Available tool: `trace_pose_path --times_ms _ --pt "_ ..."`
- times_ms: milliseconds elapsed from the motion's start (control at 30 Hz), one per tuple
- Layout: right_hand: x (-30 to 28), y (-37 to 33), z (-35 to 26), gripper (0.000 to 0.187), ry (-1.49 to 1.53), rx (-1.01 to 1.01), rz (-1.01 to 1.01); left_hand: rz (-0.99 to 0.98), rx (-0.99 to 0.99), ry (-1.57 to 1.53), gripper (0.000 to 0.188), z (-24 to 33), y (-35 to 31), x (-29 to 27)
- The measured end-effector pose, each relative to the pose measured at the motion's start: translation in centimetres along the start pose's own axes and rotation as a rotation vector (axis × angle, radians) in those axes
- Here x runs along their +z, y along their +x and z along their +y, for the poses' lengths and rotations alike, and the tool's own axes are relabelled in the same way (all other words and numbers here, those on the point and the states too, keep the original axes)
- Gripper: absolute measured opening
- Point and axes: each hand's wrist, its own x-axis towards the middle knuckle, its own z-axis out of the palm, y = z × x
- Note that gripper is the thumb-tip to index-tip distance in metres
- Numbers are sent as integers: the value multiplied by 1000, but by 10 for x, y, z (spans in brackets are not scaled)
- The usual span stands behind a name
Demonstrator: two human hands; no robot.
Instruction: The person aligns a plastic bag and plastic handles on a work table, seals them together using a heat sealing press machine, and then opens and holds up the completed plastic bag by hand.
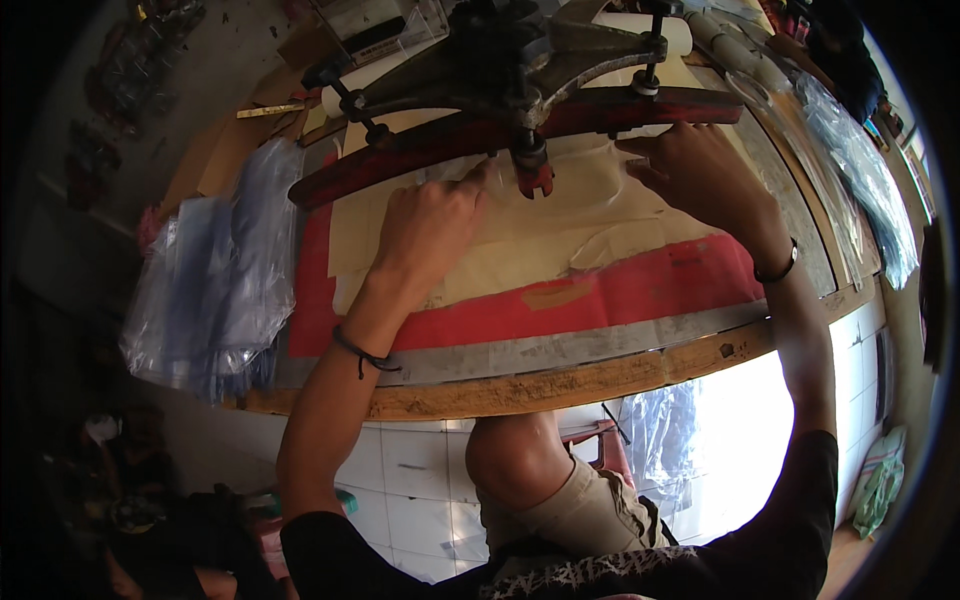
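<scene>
A clear plastic sheet (pixel 570 178) lies under the red bar (pixel 420 140) of a dark metal press (pixel 500 70). My left hand (pixel 430 225) is closed at the sheet's left edge, its fingertips just below the bar and partly hidden. On the other side my right hand (pixel 700 175) rests at the sheet's right edge, with thumb and forefinger apart and pointing inward. Between the hands, a small red forked piece (pixel 534 178) hangs from the press. Tan paper (pixel 480 270) is spread beneath, over a red sheet (pixel 640 290) on the table.
A wooden strip (pixel 520 390) edges the table in front of my knee (pixel 515 460). Clear plastic bags (pixel 220 270) drape over the left side. More plastic (pixel 850 150) lies at the far right. A clear box (pixel 385 30) stands behind the press. Another person (pixel 845 50) is at the back right.
</scene>
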Motion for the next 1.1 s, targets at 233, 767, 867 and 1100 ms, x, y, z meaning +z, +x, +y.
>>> trace_pose_path --times_ms 233,767,867,1100 --pt "22 5 2 14 -123 -92 185 134 183 167 41 -17 2 14" --pt "16 12 24 25 -10 -69 159 183 312 308 23 -14 10 11" --pt "14 8 23 22 -39 -77 145 63 347 398 10 -2 20 0" --pt "15 15 9 21 -195 -43 2 160 333 242 10 -25 13 23"
